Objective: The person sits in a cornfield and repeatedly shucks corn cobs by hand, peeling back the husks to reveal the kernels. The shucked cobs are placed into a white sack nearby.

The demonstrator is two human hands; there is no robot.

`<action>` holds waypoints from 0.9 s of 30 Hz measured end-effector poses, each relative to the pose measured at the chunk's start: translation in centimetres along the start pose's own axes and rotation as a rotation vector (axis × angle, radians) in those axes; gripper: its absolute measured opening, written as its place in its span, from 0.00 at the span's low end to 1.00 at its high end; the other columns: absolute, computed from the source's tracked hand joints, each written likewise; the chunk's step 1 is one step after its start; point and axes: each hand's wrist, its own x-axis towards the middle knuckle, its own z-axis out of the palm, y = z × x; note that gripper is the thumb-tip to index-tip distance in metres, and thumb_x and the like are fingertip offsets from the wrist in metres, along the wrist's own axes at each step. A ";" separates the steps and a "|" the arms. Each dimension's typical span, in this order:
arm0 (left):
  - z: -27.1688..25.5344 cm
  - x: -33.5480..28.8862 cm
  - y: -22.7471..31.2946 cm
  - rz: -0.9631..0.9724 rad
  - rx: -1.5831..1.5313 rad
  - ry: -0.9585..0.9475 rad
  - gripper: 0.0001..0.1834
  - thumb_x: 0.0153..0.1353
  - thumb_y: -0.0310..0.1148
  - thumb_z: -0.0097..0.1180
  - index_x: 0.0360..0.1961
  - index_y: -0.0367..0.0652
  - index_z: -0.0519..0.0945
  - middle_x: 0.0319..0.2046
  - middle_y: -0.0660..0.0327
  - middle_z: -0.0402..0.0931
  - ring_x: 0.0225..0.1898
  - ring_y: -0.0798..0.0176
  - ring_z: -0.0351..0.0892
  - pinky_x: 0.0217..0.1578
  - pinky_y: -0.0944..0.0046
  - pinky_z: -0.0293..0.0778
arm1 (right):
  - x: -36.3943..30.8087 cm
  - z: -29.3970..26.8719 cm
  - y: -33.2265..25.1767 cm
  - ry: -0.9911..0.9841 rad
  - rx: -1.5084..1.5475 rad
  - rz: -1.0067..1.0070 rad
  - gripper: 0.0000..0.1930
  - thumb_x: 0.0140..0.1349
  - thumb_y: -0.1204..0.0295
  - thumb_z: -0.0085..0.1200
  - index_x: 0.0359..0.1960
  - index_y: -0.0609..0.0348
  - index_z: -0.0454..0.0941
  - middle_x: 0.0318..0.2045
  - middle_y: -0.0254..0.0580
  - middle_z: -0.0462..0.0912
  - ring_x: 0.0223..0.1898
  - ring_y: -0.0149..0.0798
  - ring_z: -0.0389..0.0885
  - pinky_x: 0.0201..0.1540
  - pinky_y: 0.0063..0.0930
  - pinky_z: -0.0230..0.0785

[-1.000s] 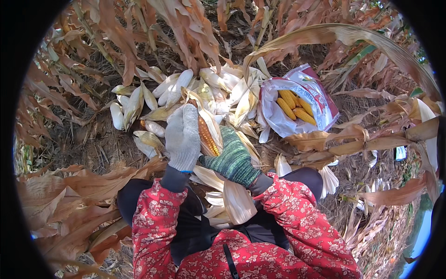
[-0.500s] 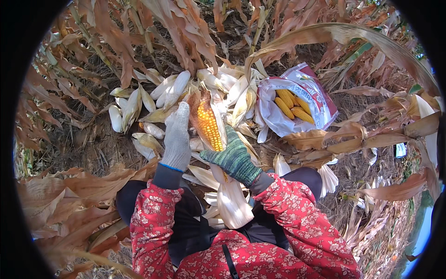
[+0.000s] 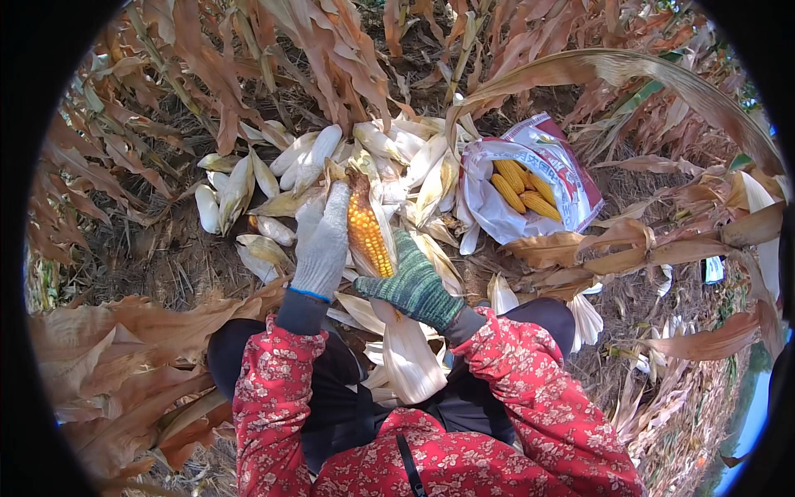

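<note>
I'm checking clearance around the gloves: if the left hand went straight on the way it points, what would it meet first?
Probably the dry husk at the tip of the corn ear, right by the left hand and perhaps already touching it; husk-covered ears lie beyond, though depth is unclear.

1. Only lettering [image 3: 526, 164] I can spot is on the red-and-white bag [image 3: 571, 184]: bluish and red characters near its open edge, too creased to read properly.
2. Can't make out any other text, sorry.
</note>
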 end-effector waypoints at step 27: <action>-11.1 0.8 4.4 0.038 -0.650 0.323 0.22 0.70 0.41 0.44 0.59 0.39 0.70 0.55 0.55 0.73 0.53 0.55 0.74 0.57 0.54 0.69 | 5.1 -7.3 1.2 0.399 1.750 0.110 0.35 0.59 0.50 0.59 0.62 0.57 0.64 0.60 0.50 0.69 0.62 0.52 0.67 0.66 0.55 0.57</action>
